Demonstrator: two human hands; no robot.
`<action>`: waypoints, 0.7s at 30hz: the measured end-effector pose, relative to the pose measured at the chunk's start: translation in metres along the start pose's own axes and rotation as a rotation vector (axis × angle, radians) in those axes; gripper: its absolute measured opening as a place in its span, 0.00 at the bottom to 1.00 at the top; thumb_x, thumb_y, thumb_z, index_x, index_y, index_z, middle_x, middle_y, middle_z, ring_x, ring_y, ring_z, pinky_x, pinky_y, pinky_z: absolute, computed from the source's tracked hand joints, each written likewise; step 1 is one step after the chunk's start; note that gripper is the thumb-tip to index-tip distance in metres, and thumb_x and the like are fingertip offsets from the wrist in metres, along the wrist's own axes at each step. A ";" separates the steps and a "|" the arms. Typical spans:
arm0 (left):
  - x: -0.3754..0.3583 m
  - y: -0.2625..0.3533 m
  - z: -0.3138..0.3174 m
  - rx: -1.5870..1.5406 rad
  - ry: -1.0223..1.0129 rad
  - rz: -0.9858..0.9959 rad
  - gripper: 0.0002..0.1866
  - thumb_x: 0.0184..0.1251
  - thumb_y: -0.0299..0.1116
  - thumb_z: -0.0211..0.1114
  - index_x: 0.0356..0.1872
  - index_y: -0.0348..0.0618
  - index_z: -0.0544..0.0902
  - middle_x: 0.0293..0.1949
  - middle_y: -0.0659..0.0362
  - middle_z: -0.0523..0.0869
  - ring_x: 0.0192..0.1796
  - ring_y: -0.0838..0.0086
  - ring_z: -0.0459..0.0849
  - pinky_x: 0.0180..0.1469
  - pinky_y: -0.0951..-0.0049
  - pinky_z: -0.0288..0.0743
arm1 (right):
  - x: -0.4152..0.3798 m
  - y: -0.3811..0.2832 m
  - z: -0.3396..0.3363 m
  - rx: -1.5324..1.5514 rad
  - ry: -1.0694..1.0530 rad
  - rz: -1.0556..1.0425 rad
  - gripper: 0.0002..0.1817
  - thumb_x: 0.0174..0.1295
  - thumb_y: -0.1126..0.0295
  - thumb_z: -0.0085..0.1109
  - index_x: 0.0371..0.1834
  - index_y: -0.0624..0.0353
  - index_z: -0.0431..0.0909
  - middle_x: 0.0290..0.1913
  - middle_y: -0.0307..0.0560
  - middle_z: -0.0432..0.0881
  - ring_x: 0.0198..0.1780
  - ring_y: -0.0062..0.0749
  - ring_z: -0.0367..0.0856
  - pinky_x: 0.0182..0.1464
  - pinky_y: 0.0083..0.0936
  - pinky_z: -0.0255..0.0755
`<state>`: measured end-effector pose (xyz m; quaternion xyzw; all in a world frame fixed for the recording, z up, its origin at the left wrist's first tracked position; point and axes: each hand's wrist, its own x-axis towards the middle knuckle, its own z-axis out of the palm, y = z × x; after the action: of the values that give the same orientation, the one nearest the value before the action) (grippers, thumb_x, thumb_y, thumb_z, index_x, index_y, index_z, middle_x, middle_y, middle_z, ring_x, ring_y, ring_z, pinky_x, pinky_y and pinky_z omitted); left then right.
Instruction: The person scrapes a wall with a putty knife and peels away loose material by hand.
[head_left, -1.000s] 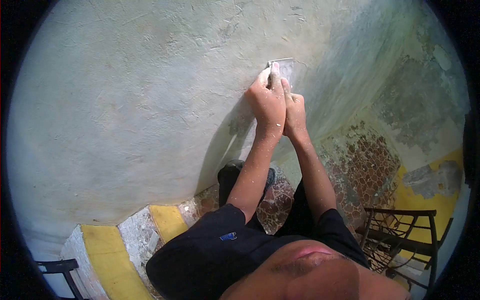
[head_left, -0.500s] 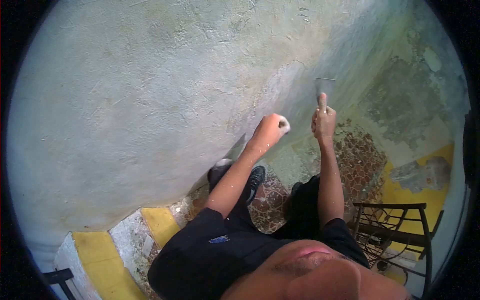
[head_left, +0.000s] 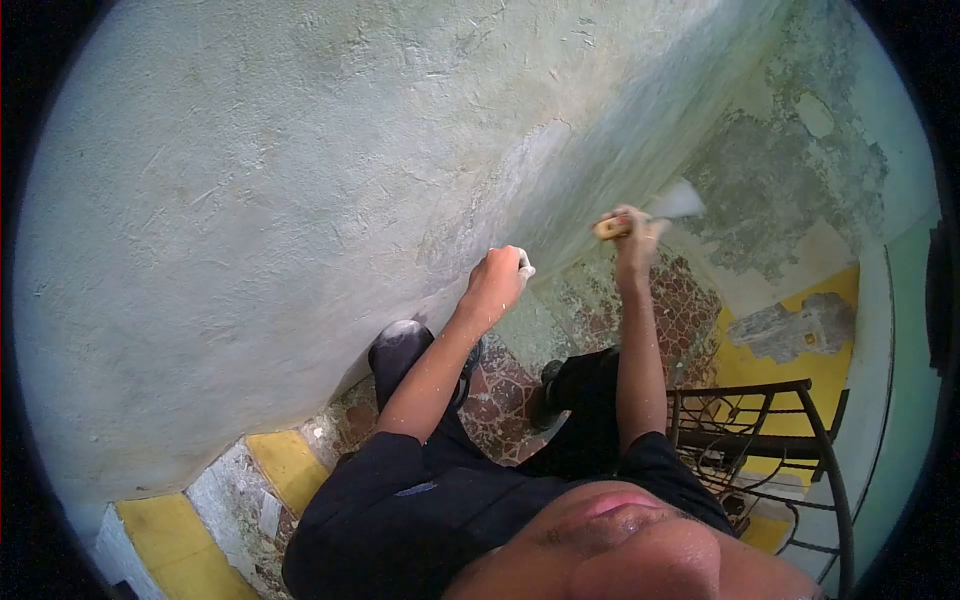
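Observation:
My right hand [head_left: 632, 240] is wrapped round the wooden handle of a scraper [head_left: 678, 200]. The handle's end sticks out on the left, and the blurred metal blade points right, near the wall corner. Closed and dusted with white, my left hand [head_left: 502, 276] hangs close in front of the rough grey wall [head_left: 300, 200]. Whatever its curled fingers hold, if anything, is hidden. Both forearms carry small white specks.
Yellow-edged steps [head_left: 185, 545] descend at the lower left. Red patterned floor tiles [head_left: 500, 395] with debris lie beneath my feet. A dark metal railing [head_left: 760, 440] stands at the lower right, before a patchy wall painted partly yellow [head_left: 780, 375].
The scraper has turned from blade-up to pointing right, and my right hand has turned with it. My left hand has moved left and slightly down in view. The whole view has shifted.

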<state>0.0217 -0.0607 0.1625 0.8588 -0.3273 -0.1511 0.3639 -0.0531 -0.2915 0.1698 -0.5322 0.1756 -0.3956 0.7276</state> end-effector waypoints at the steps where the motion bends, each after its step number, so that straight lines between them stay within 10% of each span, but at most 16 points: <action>1: 0.001 0.001 -0.001 0.001 0.006 0.001 0.12 0.71 0.36 0.70 0.37 0.35 0.87 0.34 0.41 0.89 0.42 0.44 0.89 0.45 0.52 0.81 | -0.014 -0.010 0.022 -0.088 -0.092 0.065 0.22 0.74 0.68 0.55 0.66 0.61 0.62 0.36 0.47 0.78 0.32 0.33 0.83 0.34 0.39 0.84; 4: 0.003 0.004 -0.007 -0.117 0.124 0.044 0.13 0.71 0.37 0.70 0.41 0.35 0.88 0.33 0.42 0.89 0.38 0.49 0.89 0.43 0.57 0.79 | -0.020 0.005 0.036 -0.177 -0.433 0.252 0.29 0.78 0.63 0.53 0.75 0.60 0.54 0.33 0.47 0.78 0.25 0.33 0.80 0.26 0.35 0.80; 12: 0.002 0.003 -0.015 -0.196 0.161 0.076 0.12 0.73 0.34 0.68 0.43 0.33 0.87 0.32 0.44 0.88 0.33 0.59 0.88 0.40 0.62 0.78 | -0.014 0.011 0.046 0.040 -0.252 0.218 0.32 0.82 0.52 0.47 0.80 0.55 0.51 0.31 0.42 0.76 0.19 0.25 0.70 0.19 0.29 0.70; 21: -0.001 0.009 -0.023 -0.184 0.181 0.030 0.13 0.73 0.35 0.68 0.44 0.33 0.87 0.32 0.43 0.88 0.33 0.58 0.88 0.39 0.62 0.78 | -0.035 0.030 0.067 -0.641 -0.145 -0.376 0.28 0.79 0.71 0.50 0.82 0.46 0.64 0.45 0.41 0.83 0.41 0.24 0.78 0.48 0.28 0.76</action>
<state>0.0284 -0.0523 0.1845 0.8269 -0.2906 -0.0972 0.4715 -0.0179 -0.2183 0.1621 -0.7824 0.1379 -0.4087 0.4492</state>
